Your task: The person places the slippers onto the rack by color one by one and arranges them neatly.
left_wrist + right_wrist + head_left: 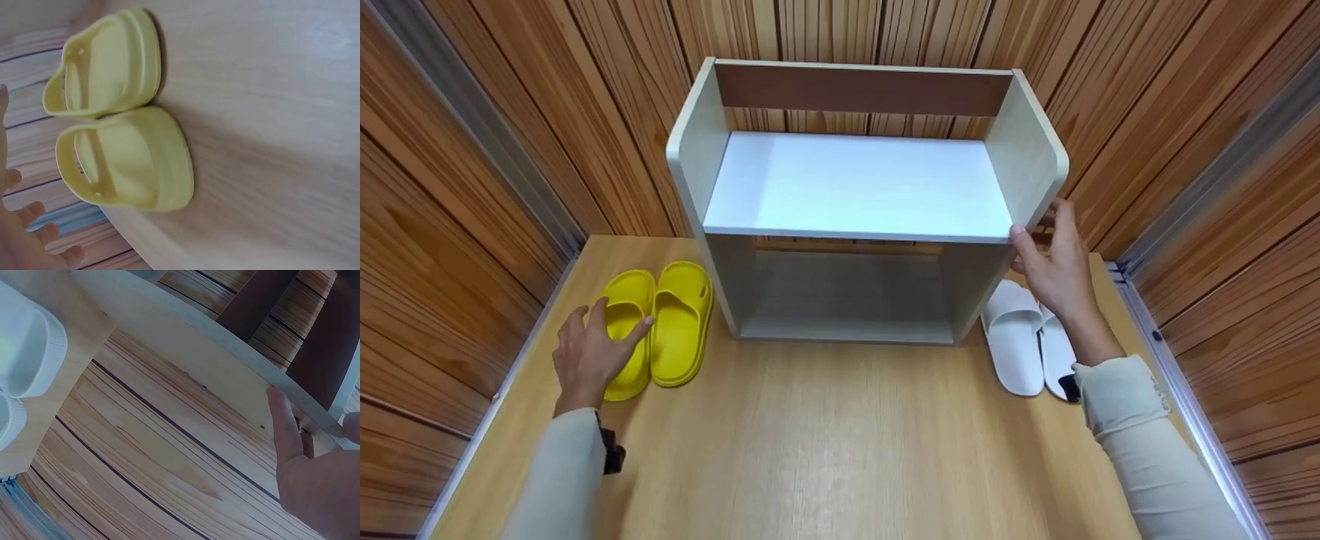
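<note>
A small two-tier shelf unit [855, 187] with pale side panels and a white upper board stands against the back wall. My right hand [1061, 274] grips its right side panel, thumb at the front edge by the upper board and fingers along the outer face. In the right wrist view, that hand [309, 484] has the panel's edge between thumb and fingers. My left hand [592, 356], fingers spread and holding nothing, is over the outer side of a pair of yellow slippers [681, 330]. The left wrist view shows the slippers [126, 160] heel-end toward the camera.
White slippers [1014, 352] sit right of the shelf, partly behind my right forearm. All stands on a light wooden floor board [825, 435]. Wood-patterned walls [450, 225] close in on the left, back and right, with a metal rail [1177, 375] along the right edge.
</note>
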`<state>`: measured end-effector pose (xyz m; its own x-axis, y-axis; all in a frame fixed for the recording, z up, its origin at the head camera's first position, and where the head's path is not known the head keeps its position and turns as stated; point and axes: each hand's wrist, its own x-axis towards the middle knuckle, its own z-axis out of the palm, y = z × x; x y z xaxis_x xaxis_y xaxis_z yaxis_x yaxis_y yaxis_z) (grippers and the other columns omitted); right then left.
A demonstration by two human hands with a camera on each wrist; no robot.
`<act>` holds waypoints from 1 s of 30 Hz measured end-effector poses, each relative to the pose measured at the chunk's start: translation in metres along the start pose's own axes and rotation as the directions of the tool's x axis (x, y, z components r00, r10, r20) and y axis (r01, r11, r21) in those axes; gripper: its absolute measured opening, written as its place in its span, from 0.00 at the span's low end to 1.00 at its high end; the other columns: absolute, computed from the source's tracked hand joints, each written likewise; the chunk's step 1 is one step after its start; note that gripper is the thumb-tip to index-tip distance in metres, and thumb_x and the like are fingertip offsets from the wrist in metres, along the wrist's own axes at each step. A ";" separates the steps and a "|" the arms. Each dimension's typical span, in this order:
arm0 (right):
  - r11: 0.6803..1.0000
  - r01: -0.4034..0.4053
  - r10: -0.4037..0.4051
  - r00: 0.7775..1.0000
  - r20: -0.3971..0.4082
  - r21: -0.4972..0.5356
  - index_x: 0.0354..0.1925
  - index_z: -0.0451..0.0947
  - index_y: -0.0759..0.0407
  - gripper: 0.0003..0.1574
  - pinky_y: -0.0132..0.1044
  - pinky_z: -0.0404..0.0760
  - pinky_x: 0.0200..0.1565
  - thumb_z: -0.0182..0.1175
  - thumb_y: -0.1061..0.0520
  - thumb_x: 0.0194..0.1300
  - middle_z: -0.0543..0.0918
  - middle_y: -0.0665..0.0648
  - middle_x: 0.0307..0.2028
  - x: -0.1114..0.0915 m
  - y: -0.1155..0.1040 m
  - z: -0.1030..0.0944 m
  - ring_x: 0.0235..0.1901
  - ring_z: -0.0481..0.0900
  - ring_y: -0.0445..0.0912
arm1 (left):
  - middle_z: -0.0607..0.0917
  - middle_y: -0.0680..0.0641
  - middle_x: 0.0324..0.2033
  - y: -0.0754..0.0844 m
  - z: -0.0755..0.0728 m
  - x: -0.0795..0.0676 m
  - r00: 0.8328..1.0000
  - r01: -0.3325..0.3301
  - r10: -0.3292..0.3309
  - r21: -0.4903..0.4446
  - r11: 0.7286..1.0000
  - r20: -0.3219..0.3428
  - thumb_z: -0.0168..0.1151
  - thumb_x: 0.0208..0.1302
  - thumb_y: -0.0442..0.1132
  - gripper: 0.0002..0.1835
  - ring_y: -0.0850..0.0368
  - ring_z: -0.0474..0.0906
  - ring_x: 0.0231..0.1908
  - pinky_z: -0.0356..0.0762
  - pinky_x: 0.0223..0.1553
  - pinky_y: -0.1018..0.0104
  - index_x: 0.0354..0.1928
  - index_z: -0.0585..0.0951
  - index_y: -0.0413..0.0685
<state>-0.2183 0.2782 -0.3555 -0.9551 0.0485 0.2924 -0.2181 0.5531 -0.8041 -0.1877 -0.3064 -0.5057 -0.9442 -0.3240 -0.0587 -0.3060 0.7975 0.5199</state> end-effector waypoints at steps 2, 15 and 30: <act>1.000 0.003 -0.003 1.000 -0.008 0.000 0.78 0.48 0.56 0.41 0.49 0.83 0.48 0.53 0.46 0.77 0.66 0.66 0.68 -0.002 0.002 0.002 0.61 0.73 0.61 | 0.50 0.25 0.74 -0.004 -0.001 0.004 1.000 0.014 -0.014 -0.007 1.000 0.010 0.51 0.63 0.76 0.57 0.23 0.47 0.71 0.49 0.65 0.25 0.79 0.52 0.39; 0.997 0.043 -0.049 0.995 -0.084 -0.065 0.74 0.53 0.62 0.37 0.59 0.77 0.58 0.52 0.48 0.78 0.72 0.67 0.62 -0.003 0.002 0.005 0.55 0.75 0.57 | 0.46 0.28 0.76 -0.009 0.006 0.032 0.998 0.029 -0.023 -0.099 0.995 0.062 0.54 0.75 0.57 0.44 0.26 0.41 0.74 0.47 0.68 0.27 0.79 0.50 0.40; 0.998 0.052 -0.054 0.994 -0.095 -0.022 0.76 0.52 0.60 0.37 0.61 0.81 0.50 0.51 0.49 0.78 0.71 0.69 0.63 -0.004 0.004 0.007 0.55 0.75 0.60 | 0.34 0.27 0.76 -0.003 0.004 0.058 0.976 0.117 -0.084 -0.154 0.981 0.201 0.49 0.74 0.64 0.50 0.24 0.34 0.74 0.42 0.67 0.25 0.80 0.40 0.43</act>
<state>-0.2172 0.2739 -0.3636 -0.9185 0.0979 0.3831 -0.2627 0.5731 -0.7762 -0.2422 -0.3256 -0.5138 -0.9201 -0.2815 -0.2722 -0.3916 0.6667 0.6342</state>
